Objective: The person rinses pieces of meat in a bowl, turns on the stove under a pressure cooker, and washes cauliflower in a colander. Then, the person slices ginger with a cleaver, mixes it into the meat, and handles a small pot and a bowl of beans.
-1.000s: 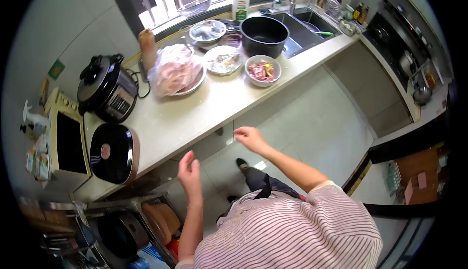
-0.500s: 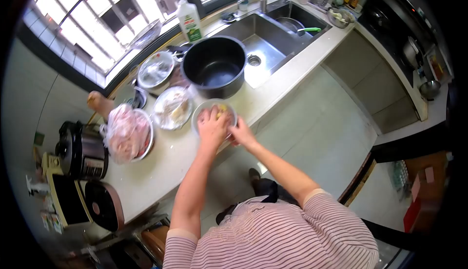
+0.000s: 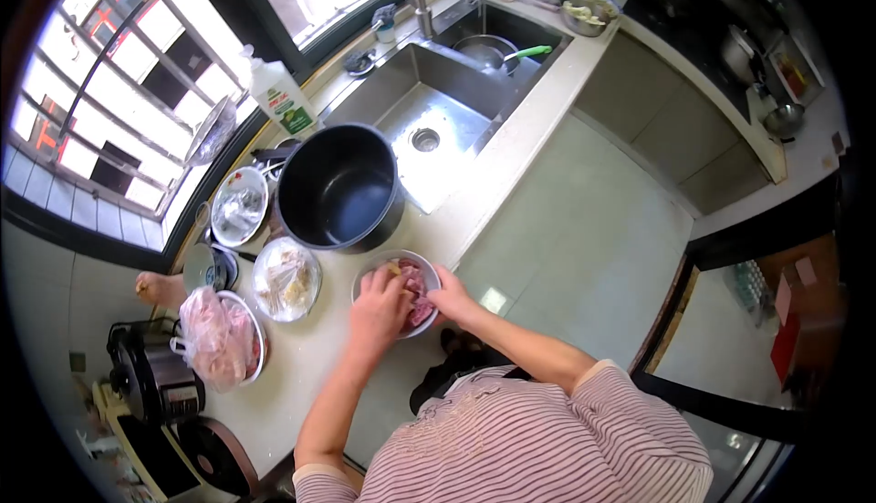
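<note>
Head: bowl (image 3: 399, 255) upright, mouth upward

Your left hand (image 3: 380, 304) is palm-down with fingers curled, your right (image 3: 451, 297) just beside it, both forearms angled inward.

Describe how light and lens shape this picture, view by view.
Head view: the window is washed out to white; glare whitens part of the sink near its drain; a bright patch shines on the floor; the window's frame bows, and the corners are black.
</note>
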Demonstrator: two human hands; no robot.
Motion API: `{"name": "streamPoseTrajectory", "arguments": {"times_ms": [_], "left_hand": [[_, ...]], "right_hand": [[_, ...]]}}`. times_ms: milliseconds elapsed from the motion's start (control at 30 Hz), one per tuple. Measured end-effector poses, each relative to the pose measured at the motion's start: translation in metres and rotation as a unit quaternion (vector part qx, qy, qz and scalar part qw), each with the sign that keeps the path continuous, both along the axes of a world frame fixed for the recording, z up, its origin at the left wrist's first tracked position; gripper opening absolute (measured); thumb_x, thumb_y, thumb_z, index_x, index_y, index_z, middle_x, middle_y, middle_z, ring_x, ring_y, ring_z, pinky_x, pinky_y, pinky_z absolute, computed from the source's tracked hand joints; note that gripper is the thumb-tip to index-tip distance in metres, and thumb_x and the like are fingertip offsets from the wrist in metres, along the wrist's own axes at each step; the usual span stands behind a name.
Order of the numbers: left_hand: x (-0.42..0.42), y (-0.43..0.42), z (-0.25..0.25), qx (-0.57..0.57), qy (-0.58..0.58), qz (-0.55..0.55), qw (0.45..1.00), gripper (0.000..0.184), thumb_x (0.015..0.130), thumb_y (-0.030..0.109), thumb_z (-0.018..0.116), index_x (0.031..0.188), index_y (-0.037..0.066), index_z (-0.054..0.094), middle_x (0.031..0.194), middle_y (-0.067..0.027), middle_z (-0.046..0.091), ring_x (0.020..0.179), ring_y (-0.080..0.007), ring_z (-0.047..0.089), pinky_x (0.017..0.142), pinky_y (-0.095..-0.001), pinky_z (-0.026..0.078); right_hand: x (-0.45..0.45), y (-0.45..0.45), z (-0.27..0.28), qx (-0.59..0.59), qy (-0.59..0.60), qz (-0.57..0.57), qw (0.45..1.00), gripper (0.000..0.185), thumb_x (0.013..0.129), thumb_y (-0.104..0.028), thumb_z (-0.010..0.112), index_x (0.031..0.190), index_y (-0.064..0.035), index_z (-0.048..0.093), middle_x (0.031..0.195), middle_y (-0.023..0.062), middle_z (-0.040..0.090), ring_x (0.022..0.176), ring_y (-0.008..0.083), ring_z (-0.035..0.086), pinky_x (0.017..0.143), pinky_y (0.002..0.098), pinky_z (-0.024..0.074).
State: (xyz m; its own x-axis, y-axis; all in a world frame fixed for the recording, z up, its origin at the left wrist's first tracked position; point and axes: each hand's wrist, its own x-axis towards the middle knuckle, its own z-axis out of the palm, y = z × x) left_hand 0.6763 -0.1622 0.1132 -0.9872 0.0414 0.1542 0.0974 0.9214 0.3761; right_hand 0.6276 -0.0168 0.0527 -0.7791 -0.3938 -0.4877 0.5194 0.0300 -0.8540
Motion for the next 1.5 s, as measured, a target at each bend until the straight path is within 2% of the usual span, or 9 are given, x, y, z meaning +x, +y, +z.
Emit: {"name": "streamPoseTrajectory", "arguments": {"times_ms": [33,167,400,533,700,1100,1233,1433,1500], "left_hand": [[-0.008,0.014,0.014,0.002,-0.001,-0.017,1.000,0.037,0.073,0.022,0.068,0.108,0.011,0.059,0.116,-0.0129,0.054,0.107,-0.0326,0.050,0.083,-0.0401,0.047],[-0.050,0.052,0.018,0.038,0.030,-0.082,0.995,0.047,0.070,0.023,0.070,0.115,0.012,0.058,0.126,-0.0162,0.050,0.119,-0.0354,0.044,0.093,-0.0443,0.041],[-0.142,0.092,-0.014,0.129,0.103,0.123,0.979,0.056,0.069,0.010,0.068,0.122,0.006,0.051,0.120,-0.0167,0.052,0.111,-0.0360,0.047,0.092,-0.0397,0.040],[-0.202,0.114,-0.064,0.520,-0.154,0.239,0.806,0.050,0.075,0.013,0.061,0.122,0.000,0.048,0.103,-0.0119,0.058,0.072,-0.0137,0.060,0.050,-0.0245,0.047],[-0.262,0.171,-0.057,0.642,-0.157,0.273,0.699,0.044,0.076,0.006,0.051,0.118,0.001,0.046,0.101,-0.0103,0.058,0.072,-0.0161,0.063,0.051,-0.0250,0.053],[-0.389,0.214,-0.051,0.632,-0.139,0.299,0.701,0.042,0.073,-0.002,0.051,0.114,0.004,0.043,0.097,-0.0114,0.057,0.079,-0.0186,0.061,0.058,-0.0293,0.055],[-0.408,0.213,-0.080,0.600,-0.129,0.302,0.730,0.046,0.071,0.001,0.053,0.116,0.004,0.048,0.099,-0.0113,0.059,0.090,-0.0181,0.059,0.076,-0.0278,0.047],[-0.426,0.228,-0.070,0.596,-0.096,0.367,0.708,0.044,0.069,0.001,0.052,0.113,0.002,0.053,0.103,-0.0123,0.059,0.098,-0.0240,0.057,0.083,-0.0332,0.046],[-0.429,0.243,-0.049,0.412,-0.049,0.431,0.801,0.043,0.069,0.002,0.054,0.112,0.002,0.054,0.104,-0.0141,0.059,0.099,-0.0290,0.056,0.086,-0.0361,0.045]], "right_hand": [[-0.006,0.007,-0.020,-0.003,0.051,-0.024,0.998,0.051,0.070,-0.003,0.049,0.121,-0.0055,0.048,0.101,0.0132,0.059,0.070,0.0236,0.064,0.040,0.0310,0.0534],[-0.044,0.050,0.009,-0.001,0.024,-0.051,0.998,0.053,0.072,-0.002,0.048,0.125,-0.0057,0.044,0.103,0.0128,0.058,0.075,0.0224,0.065,0.043,0.0313,0.0549],[-0.145,0.124,0.018,0.023,0.005,-0.124,0.992,0.056,0.071,-0.001,0.047,0.126,-0.0045,0.042,0.105,0.0127,0.058,0.079,0.0217,0.065,0.046,0.0309,0.0553],[-0.223,0.169,0.011,0.008,0.012,-0.068,0.998,0.060,0.069,-0.004,0.047,0.128,-0.0030,0.041,0.105,0.0136,0.058,0.081,0.0211,0.064,0.045,0.0311,0.0546],[-0.309,0.208,0.009,0.038,0.031,0.022,0.999,0.057,0.070,-0.007,0.048,0.126,-0.0018,0.043,0.098,0.0135,0.061,0.072,0.0207,0.064,0.043,0.0307,0.0531],[-0.463,0.255,0.004,0.130,0.048,0.172,0.975,0.041,0.075,-0.013,0.054,0.116,-0.0044,0.054,0.087,0.0065,0.062,0.062,0.0123,0.060,0.044,0.0272,0.0488],[-0.549,0.257,0.012,0.146,0.148,0.139,0.968,0.034,0.083,-0.026,0.060,0.110,-0.0057,0.062,0.082,0.0011,0.062,0.066,0.0071,0.057,0.050,0.0228,0.0466],[-0.741,0.161,-0.001,0.250,0.537,0.135,0.794,0.022,0.081,-0.022,0.054,0.092,-0.0058,0.064,0.088,0.0206,0.060,0.086,0.0399,0.058,0.075,0.0465,0.0474],[-0.821,0.119,-0.049,0.280,0.577,0.172,0.747,0.024,0.081,-0.015,0.048,0.099,-0.0049,0.059,0.099,0.0246,0.056,0.091,0.0421,0.055,0.078,0.0494,0.0461]]}}
